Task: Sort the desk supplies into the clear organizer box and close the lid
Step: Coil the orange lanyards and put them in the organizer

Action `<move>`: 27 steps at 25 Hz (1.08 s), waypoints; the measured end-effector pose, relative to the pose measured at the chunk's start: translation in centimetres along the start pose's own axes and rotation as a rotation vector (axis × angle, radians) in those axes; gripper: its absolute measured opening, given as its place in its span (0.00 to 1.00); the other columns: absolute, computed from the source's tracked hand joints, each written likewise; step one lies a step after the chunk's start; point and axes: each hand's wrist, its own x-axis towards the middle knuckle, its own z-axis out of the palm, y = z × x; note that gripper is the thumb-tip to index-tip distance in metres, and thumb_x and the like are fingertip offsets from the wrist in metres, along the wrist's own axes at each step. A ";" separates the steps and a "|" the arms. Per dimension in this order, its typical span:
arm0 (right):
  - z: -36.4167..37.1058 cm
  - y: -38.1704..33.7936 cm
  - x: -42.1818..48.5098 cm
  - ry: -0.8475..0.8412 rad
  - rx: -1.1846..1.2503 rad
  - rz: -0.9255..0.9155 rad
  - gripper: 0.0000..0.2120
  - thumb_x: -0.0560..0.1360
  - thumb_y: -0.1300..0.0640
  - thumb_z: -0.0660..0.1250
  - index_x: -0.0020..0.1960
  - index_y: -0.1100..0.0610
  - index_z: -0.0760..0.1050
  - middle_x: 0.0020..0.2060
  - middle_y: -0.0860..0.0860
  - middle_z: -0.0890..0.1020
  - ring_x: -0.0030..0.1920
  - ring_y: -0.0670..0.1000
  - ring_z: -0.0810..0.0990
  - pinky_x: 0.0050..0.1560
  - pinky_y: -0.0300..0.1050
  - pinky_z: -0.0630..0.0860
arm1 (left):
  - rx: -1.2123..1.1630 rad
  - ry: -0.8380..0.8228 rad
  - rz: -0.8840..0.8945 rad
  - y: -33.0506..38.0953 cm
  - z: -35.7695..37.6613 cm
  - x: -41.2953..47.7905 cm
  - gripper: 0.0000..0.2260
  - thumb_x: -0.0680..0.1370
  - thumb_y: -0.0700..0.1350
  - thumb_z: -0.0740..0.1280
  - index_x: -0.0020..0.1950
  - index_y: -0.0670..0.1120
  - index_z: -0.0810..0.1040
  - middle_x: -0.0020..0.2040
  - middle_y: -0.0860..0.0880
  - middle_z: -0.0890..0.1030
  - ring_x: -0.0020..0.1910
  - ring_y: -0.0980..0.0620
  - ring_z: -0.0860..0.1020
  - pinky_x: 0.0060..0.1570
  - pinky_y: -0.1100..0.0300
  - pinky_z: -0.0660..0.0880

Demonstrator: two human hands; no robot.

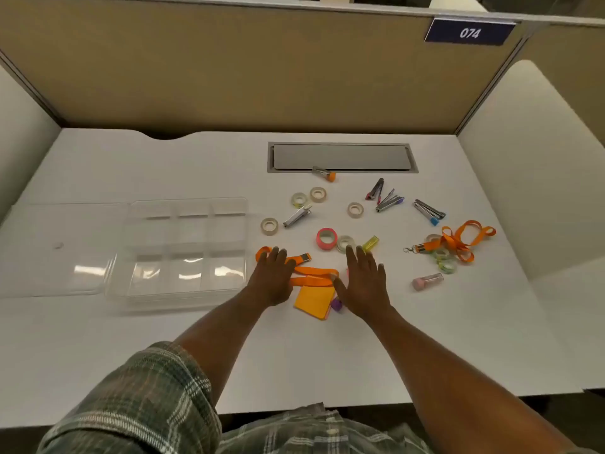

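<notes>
Resting flat, left hand and right hand grips wide, empty, two orange lanyards, five staplers.

Sign text: "074", white slanted digits
Sign: dark blue rectangular plate, mounted at the top edge of the tan fabric partition wall, upper right
Other readable text: none on the scattered supplies or the counter

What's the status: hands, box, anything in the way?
Left hand and right hand open, flat on lanyard. Organizer box empty, lid open. Nothing in the way.
</notes>
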 end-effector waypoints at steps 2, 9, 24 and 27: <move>0.4 0.7 -0.5 0.006 -0.001 0.037 0.37 0.80 0.37 0.54 0.82 0.54 0.49 0.80 0.57 0.55 0.80 0.60 0.53 0.77 0.64 0.54 | 0.018 -0.012 -0.001 0.4 0.1 0.3 0.25 0.79 0.48 0.65 0.74 0.46 0.65 0.75 0.40 0.65 0.76 0.38 0.60 0.74 0.41 0.57; 1.2 2.6 -1.4 0.020 0.015 0.073 0.35 0.80 0.40 0.59 0.80 0.55 0.54 0.79 0.58 0.58 0.79 0.60 0.56 0.76 0.62 0.58 | 0.140 0.045 -0.008 1.3 0.8 1.6 0.14 0.80 0.42 0.62 0.66 0.43 0.74 0.64 0.41 0.74 0.63 0.41 0.73 0.63 0.46 0.69; -5.0 -2.9 1.9 0.044 0.896 -0.189 0.44 0.71 0.42 0.75 0.79 0.49 0.55 0.74 0.46 0.69 0.68 0.39 0.68 0.59 0.23 0.66 | -0.989 -0.006 -0.035 3.6 -14.4 6.2 0.07 0.75 0.47 0.70 0.49 0.46 0.78 0.45 0.48 0.80 0.43 0.52 0.77 0.39 0.62 0.73; -5.8 -3.2 2.4 0.100 0.987 -0.039 0.27 0.77 0.54 0.71 0.73 0.54 0.67 0.62 0.54 0.81 0.60 0.52 0.80 0.57 0.45 0.80 | -1.286 0.020 -0.128 5.5 -16.2 6.0 0.00 0.76 0.45 0.68 0.46 0.49 0.77 0.47 0.50 0.79 0.47 0.51 0.76 0.41 0.61 0.74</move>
